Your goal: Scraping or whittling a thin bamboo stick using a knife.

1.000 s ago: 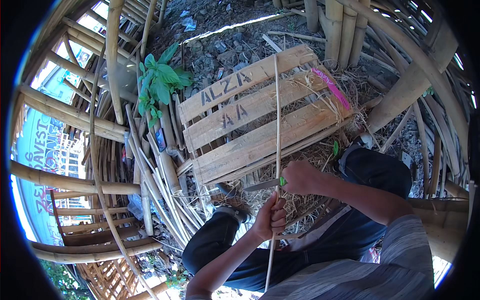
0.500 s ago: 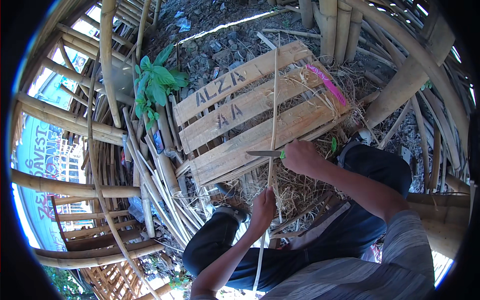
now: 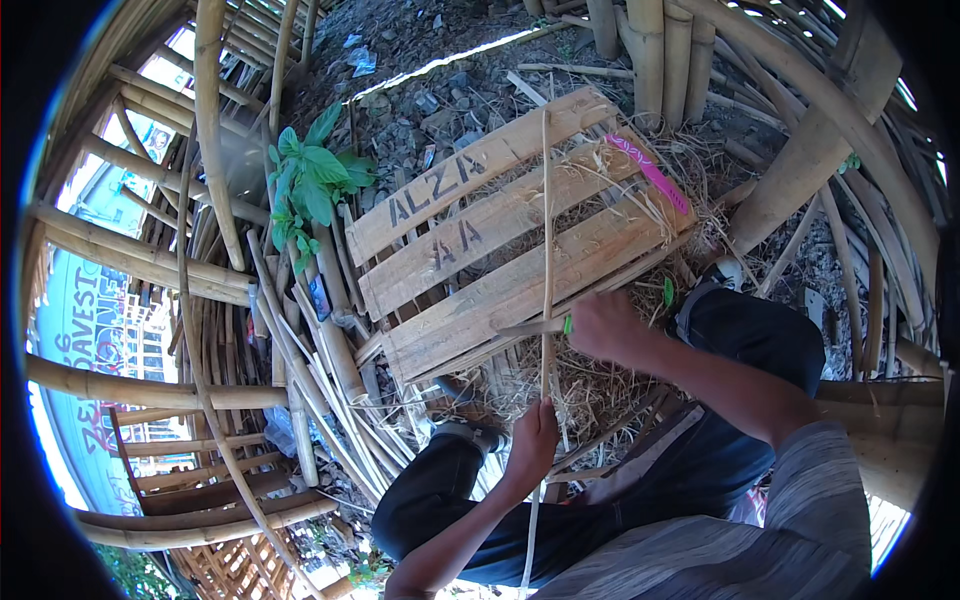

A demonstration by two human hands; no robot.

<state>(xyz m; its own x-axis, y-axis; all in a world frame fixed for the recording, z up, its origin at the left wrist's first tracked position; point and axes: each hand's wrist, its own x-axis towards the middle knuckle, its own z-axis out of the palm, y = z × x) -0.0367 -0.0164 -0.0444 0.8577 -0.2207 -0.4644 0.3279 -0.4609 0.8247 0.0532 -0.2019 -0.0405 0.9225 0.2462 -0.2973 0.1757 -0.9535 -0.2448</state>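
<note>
A long, thin bamboo strip (image 3: 548, 210) runs from over the wooden slatted crate (image 3: 440, 322) down past my lap. My left hand (image 3: 534, 440) is closed around its lower part, above my bent knee. In my right hand (image 3: 606, 328) is a knife (image 3: 528, 328) with a green part at the handle; the fist is wrapped round the rest of the handle. Its blade points left and crosses the strip just above my left hand, touching or very near it. Pale shavings (image 3: 590, 390) lie in a heap beneath both hands.
A pink strip (image 3: 650, 175) lies on the crate's right end. A leafy green plant (image 3: 312, 175) grows left of the crate. Split bamboo pieces (image 3: 330, 370) are piled at the left, beside a bamboo rail frame (image 3: 150, 385). Thick bamboo posts (image 3: 650, 65) stand at the far right.
The knife and my right hand have moved slightly nearer to me along the strip, and the blade has tilted. My left hand is slightly lower, still on the strip.
</note>
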